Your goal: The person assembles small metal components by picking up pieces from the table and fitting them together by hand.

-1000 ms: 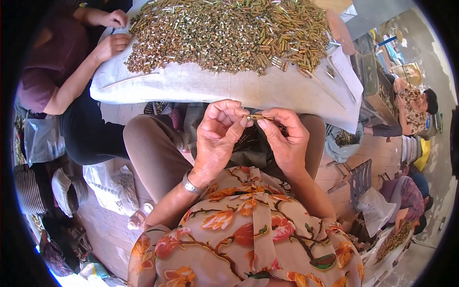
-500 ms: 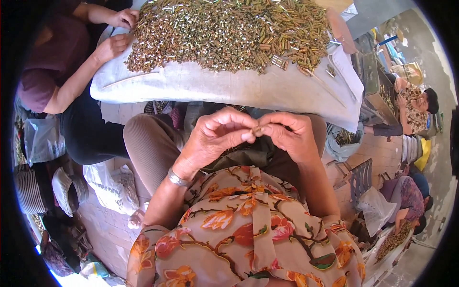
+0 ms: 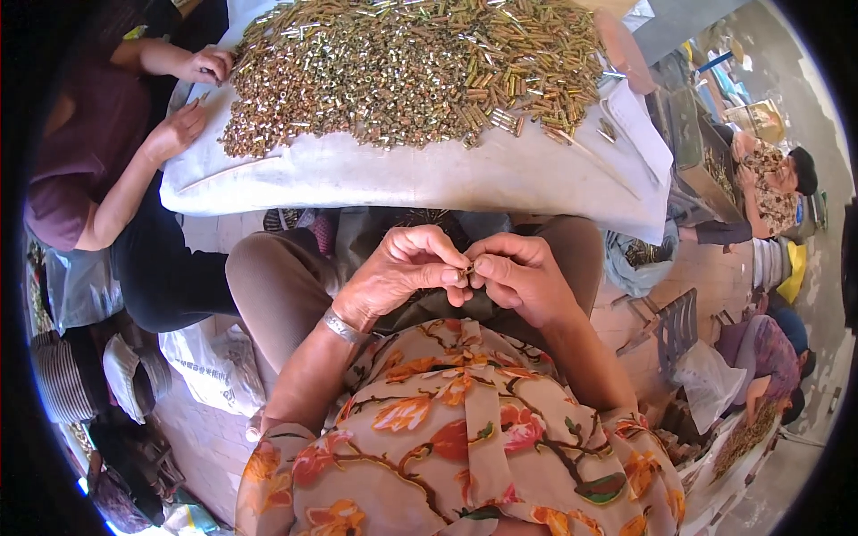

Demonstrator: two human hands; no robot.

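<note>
Both of my hands meet above my lap, closed in fingertip pinches. Between them is a small brass-coloured metal piece (image 3: pixel 468 269), mostly covered by the fingers; its exact shape is hard to make out. My left hand (image 3: pixel 404 271), with a silver bracelet at the wrist, grips it from the left, thumb and forefinger together. From the other side my right hand (image 3: pixel 527 275) pinches the same piece, fingers curled. Beyond my knees, a table with a whitish cover (image 3: pixel 357 183) bears a big heap of small brass-coloured metal sleeves and tubes (image 3: pixel 384 80).
At the far left a co-worker's hands (image 3: pixel 179 129) are beside the heap. Thin sticks (image 3: pixel 594 165) and a paper sheet (image 3: pixel 636 129) lie on the cover. A lined blue bucket (image 3: pixel 639 263) stands right of my knee, a white bag (image 3: pixel 214 371) on the floor left. Other people sit at right.
My hands have come slightly lower, toward my body, still pinched together. The co-worker's hands have drawn left, away from the heap. The whole view has shifted a little.
</note>
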